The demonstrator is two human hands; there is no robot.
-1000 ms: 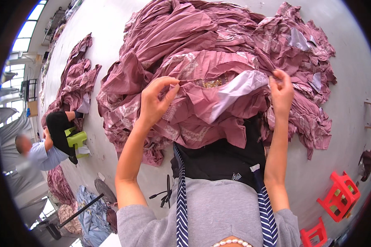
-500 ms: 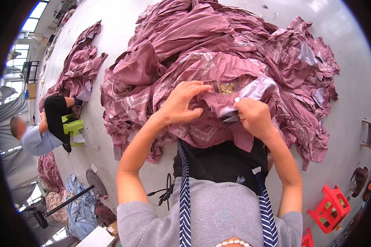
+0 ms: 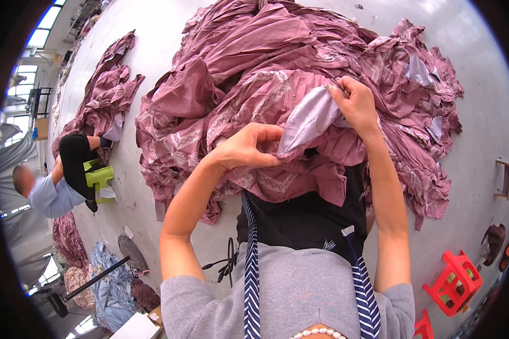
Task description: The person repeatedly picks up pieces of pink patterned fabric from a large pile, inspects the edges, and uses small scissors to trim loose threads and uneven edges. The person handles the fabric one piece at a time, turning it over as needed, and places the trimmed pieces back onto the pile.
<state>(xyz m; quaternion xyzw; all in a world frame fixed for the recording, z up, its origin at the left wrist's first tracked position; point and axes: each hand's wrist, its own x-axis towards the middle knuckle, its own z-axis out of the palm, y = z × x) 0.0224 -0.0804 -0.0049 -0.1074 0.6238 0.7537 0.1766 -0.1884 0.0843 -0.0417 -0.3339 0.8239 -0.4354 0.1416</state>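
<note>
right hand [image 3: 357,104] lifted, left hand [image 3: 246,148] lowered, cloth [image 3: 308,118] stretched

Brown cardboard box [image 3: 41,127] far left by the windows; pale cardboard box [image 3: 137,326] at bottom edge. No labels, signs, screens visible.

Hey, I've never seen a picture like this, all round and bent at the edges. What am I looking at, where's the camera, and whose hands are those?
There is no machine here. The picture comes from a wide fisheye camera worn on a person's head, looking down, so straight lines curve near the rim. The two bare arms rising from the bottom are the wearer's own. The left hand pinches a fold of mauve patterned fabric, and the right hand lifts a pale lilac piece of it. Beyond lies a big heap of the same mauve cloth on a pale floor. At the left another person sits by a green stool; red stools stand at lower right.
</note>
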